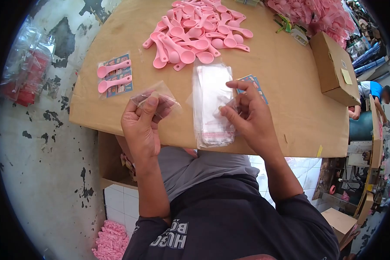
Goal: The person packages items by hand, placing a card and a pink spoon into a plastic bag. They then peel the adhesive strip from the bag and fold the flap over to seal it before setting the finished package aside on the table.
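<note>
My left hand (146,113) pinches a small clear plastic bag (165,100) between thumb and fingers, above the table's near edge. A stack of clear plastic bags (211,104) lies upright in the middle of the view. Over the stack's right side is my right hand (247,106), thumb and index finger apart, with nothing clearly held. Partly hidden behind it lies a blue printed card (251,82). To the left, two pink spoons (115,68) rest on another blue printed card (125,89). A large heap of pink spoons (195,32) lies at the far side.
A cardboard box (333,69) stands at the table's right edge, near a big pile of pink pieces (312,15). Another person (372,93) is at the far right. Pink items (110,242) lie on the floor at lower left. Plastic packets (28,69) hang left.
</note>
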Demonstrator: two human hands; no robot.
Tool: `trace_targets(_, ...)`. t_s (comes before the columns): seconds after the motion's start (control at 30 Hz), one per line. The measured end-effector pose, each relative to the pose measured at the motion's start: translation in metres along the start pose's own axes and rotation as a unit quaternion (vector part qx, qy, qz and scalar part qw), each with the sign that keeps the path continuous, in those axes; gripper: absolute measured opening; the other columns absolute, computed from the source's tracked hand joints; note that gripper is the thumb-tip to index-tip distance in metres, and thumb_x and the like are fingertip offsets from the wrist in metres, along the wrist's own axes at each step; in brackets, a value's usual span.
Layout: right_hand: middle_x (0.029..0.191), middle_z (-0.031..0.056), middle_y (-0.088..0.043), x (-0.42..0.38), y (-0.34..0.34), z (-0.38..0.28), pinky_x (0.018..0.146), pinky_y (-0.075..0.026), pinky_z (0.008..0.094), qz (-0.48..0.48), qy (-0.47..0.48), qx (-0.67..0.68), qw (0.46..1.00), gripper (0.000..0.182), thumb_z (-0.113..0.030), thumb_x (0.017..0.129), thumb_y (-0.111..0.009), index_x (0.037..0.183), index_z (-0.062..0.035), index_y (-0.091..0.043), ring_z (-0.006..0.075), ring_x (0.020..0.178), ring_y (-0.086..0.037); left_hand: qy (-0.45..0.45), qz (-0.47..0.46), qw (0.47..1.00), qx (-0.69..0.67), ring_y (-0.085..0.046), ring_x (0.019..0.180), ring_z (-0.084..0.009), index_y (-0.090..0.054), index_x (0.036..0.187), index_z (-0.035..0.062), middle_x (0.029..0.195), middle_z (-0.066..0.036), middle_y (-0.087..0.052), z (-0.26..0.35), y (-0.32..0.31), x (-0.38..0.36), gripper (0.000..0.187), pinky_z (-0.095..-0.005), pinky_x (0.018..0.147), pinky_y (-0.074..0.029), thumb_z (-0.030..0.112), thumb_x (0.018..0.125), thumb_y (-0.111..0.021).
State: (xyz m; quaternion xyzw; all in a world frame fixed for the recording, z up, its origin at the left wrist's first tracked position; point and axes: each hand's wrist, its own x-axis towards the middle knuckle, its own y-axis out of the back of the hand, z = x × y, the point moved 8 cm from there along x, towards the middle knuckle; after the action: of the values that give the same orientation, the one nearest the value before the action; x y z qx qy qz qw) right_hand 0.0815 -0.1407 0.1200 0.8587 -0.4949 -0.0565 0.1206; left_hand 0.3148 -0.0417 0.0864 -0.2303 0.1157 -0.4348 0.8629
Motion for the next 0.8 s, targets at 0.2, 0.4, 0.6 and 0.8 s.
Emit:
trace_targets(0.2,0.077,0.0058,-0.062,-0.006,0.0,-0.003,0.063,-0.048,0.028,-0.021,-0.017,-0.046,0.999,0.041,-0.007,0.091,-0.073,0.127,-0.0031,-0.056,0.0116,0.067,-0.059,0.008,-0.003,1.0,0.018,-0.072,0.089,-0.0195,-0.061,0.123,-0.0006,0.105,-0.013,-0.072,0.002,-0.013,0.0,0.03,-0.0296,0.077,-0.06,0.013,0.098,-0.069)
trace_targets(0.4,0.08,0.0039,-0.062,-0.002,0.011,0.004,0.064,-0.048,0.0263,0.024,0.027,-0.06,0.998,0.031,-0.008,0.092,-0.073,0.12,-0.0027,-0.061,0.0093,0.069,-0.06,0.012,-0.013,1.0,-0.002,-0.073,0.095,-0.0228,-0.059,0.126,-0.0002,0.113,-0.017,-0.071,-0.005,-0.016,-0.002,0.031,-0.0308,0.079,-0.061,0.012,0.099,-0.067)
trace_targets(0.6,0.088,-0.0006,-0.061,0.023,0.017,-0.02,0.073,-0.048,0.0235,0.071,0.06,0.108,0.99,0.029,-0.004,0.093,-0.072,0.12,-0.0011,-0.061,0.0066,0.081,-0.06,-0.007,0.009,0.999,-0.032,-0.075,0.091,-0.0256,-0.056,0.125,-0.0027,0.111,-0.022,-0.071,-0.002,-0.016,-0.001,0.034,-0.0328,0.079,-0.062,0.013,0.098,-0.069)
trace_targets(0.8,0.096,0.0052,-0.065,0.011,0.032,-0.073,0.091,-0.052,0.0272,0.124,0.198,0.185,0.955,0.031,0.003,0.095,-0.068,0.123,0.0019,-0.054,0.0154,0.104,-0.068,-0.016,0.01,0.999,-0.035,-0.075,0.091,-0.0256,-0.056,0.125,-0.0027,0.111,-0.023,-0.071,0.002,-0.013,-0.003,0.033,-0.0331,0.079,-0.063,0.013,0.098,-0.069)
